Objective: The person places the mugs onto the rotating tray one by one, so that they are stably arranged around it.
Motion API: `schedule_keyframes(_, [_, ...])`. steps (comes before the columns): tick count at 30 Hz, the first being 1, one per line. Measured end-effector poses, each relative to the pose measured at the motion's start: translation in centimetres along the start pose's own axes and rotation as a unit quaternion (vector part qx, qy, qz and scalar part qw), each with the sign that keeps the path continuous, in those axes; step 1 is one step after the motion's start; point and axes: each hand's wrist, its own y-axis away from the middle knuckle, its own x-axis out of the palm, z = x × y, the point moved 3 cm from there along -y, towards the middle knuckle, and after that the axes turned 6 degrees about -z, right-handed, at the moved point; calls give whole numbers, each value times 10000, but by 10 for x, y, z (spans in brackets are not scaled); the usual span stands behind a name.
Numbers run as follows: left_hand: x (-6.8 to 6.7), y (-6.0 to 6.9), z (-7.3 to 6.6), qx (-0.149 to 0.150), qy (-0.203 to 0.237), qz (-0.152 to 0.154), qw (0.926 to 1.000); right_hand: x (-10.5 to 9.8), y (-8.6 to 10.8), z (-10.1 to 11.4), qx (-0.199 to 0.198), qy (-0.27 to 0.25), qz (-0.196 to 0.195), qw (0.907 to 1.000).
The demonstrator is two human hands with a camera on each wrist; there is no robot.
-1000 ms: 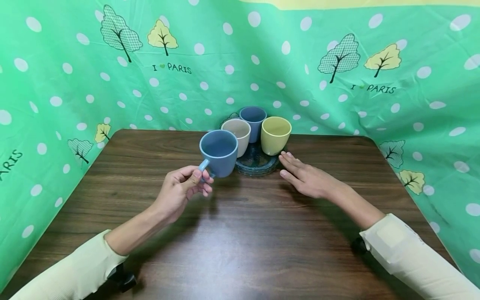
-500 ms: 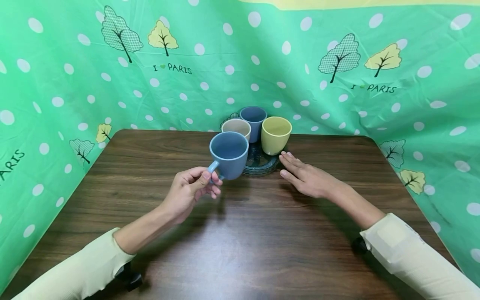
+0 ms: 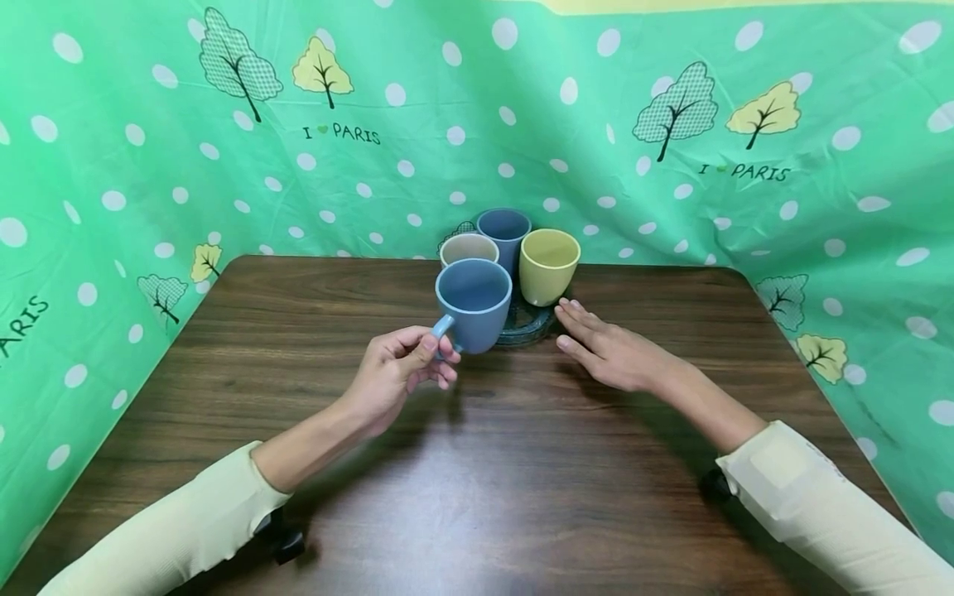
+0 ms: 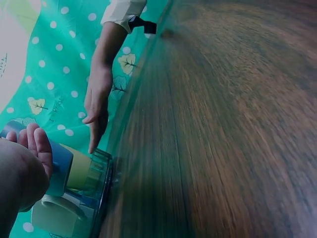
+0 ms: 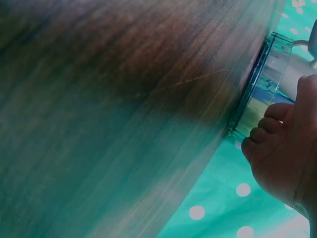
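My left hand [image 3: 402, 372] pinches the handle of a blue mug [image 3: 474, 323], which is upright in the air. The mug hangs over the near left part of a round clear glass dish [image 3: 531, 335] and hides some of it. In the dish stand a white mug [image 3: 468, 245], a second blue cup [image 3: 510, 236] and a yellow cup [image 3: 550, 281]. The held mug covers most of the white one, whose handle shows in the left wrist view. With straight fingers, my right hand [image 3: 607, 354] touches the dish's right edge; in the right wrist view the dish's side wall [image 5: 247, 94] appears beside it.
The dish stands near the back edge of a dark wooden table [image 3: 477, 488]. Behind and along both sides hangs a green curtain [image 3: 417, 149] with white dots and printed trees. Black wrist straps [image 3: 286, 538] sit under the sleeves.
The left hand has carried the blue mug to the right, from left of the dish to over its front, covering more of the white mug. The right hand has stayed in place.
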Motion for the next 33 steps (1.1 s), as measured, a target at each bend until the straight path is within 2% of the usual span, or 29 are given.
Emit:
schedule_keyframes(18, [14,-16,11,-52,104,14,9999,1,1,-2,-77,35,-106,9999])
schedule_keyframes(33, [16,-27,16,13,248,-57,9997,3,2,-1,-40,80,-90,9999])
